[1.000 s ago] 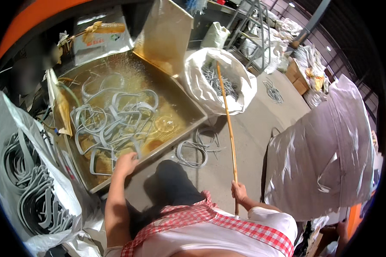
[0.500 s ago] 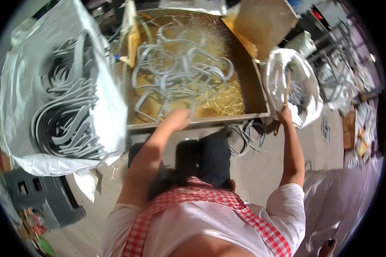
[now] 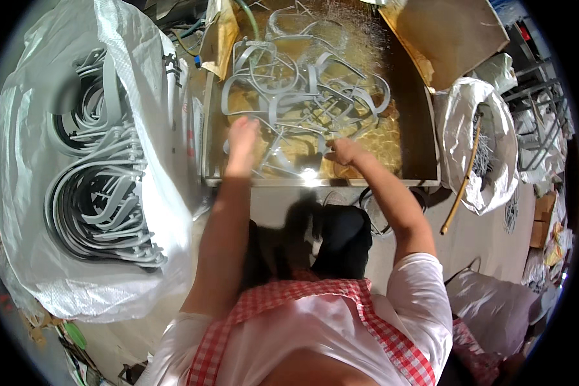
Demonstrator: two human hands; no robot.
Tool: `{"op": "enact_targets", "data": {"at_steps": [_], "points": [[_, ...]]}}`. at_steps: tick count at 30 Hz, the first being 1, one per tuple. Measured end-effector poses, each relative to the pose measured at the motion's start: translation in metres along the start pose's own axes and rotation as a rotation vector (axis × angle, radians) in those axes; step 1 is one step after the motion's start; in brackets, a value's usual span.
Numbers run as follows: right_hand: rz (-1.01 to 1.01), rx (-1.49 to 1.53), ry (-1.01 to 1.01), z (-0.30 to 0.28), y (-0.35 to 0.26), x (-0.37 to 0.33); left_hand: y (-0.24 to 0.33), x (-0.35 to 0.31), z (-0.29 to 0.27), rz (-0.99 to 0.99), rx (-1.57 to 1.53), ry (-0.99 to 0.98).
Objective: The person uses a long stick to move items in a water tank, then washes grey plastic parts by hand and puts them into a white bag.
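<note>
A shallow metal tank (image 3: 419, 151) of yellowish water lies in front of me, with a tangle of curved grey plastic strips (image 3: 296, 100) in it. My left hand (image 3: 243, 134) is over the tank's near left part, fingers curled beside a strip; what they hold, if anything, is unclear. Over the near middle, my right hand (image 3: 346, 153) has its fingers closed at the end of a grey strip. A thin wooden stick (image 3: 468, 177) leans out of the white sack (image 3: 449, 138) at the right, out of my hands.
At the left a big white woven bag (image 3: 77, 289) holds stacked, bent grey strips (image 3: 100, 212). A brown board (image 3: 457, 38) slants at the tank's far right corner. A dark loop of strips (image 3: 374, 212) lies on the floor below the tank's near edge. A green hose (image 3: 248, 19) enters at the back.
My right hand has let go of the wooden stick, left it leaning in the sack, and moved left over the tank. My left hand has reached further in over the water.
</note>
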State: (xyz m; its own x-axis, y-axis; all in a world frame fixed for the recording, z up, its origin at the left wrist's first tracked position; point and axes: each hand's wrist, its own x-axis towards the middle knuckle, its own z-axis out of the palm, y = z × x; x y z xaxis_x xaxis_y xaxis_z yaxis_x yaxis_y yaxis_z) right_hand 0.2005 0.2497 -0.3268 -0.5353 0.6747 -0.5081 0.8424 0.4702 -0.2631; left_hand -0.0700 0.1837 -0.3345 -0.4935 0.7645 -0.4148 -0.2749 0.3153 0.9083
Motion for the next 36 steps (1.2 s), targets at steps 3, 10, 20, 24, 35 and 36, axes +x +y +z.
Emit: {"op": "enact_targets", "data": {"at_steps": [3, 10, 20, 24, 35, 36], "points": [[0.07, 0.014, -0.155, 0.049, 0.014, 0.046, -0.009, 0.013, -0.001, -0.212, -0.117, -0.012], [-0.222, 0.306, -0.223, 0.108, -0.04, 0.086, 0.034, -0.016, 0.041, -0.085, -0.142, -0.182], [0.18, 1.013, -0.138, -0.015, -0.071, 0.059, 0.031, -0.038, 0.054, 0.003, -0.221, -0.213], [-0.074, 1.689, 0.001, -0.06, -0.059, 0.051, 0.025, -0.048, 0.075, 0.098, 0.015, -0.079], [0.199, 1.606, 0.721, -0.079, -0.024, 0.019, 0.027, -0.052, 0.067, 0.072, 0.007, -0.243], [0.216, 1.742, 0.773, -0.081, -0.016, 0.016, 0.034, -0.055, 0.065, 0.038, -0.062, -0.2]]}}
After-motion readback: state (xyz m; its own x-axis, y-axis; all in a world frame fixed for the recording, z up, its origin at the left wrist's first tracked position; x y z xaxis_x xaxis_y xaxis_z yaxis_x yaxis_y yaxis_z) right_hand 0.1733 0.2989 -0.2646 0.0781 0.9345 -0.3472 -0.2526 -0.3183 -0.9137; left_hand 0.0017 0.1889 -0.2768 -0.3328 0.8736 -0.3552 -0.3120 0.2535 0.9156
